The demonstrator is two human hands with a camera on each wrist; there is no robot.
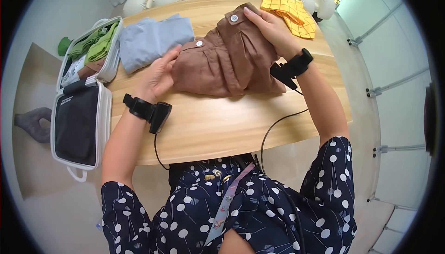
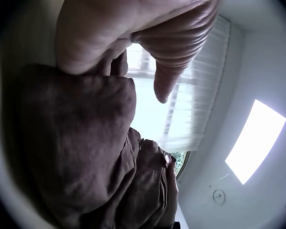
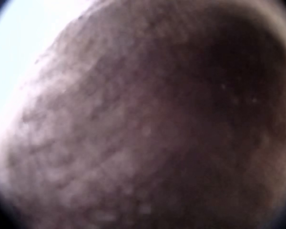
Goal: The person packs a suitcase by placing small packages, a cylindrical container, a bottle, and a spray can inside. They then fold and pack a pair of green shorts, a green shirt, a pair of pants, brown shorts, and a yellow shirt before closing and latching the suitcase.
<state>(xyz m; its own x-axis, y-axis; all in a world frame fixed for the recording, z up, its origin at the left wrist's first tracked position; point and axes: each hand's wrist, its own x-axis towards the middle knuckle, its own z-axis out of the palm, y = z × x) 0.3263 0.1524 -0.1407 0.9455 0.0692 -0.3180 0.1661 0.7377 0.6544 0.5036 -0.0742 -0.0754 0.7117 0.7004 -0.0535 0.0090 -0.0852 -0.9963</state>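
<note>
Brown pants with pleats and two white buttons lie bunched over the table, their right part raised. My right hand grips the upper right corner, thumb over the cloth beside a button. At the opposite edge is my left hand, its fingers touching the cloth. In the left wrist view the left thumb stands apart from the brown fabric, while the fingers are partly hidden behind it. A blurred, dark close-up of a surface fills most of the right wrist view.
Folded light-blue cloth lies behind my left hand. An opened white suitcase stands at the left with green and brown clothes inside. Yellow checked cloth lies at the far right of the wooden table. Cables run from both wrist cameras.
</note>
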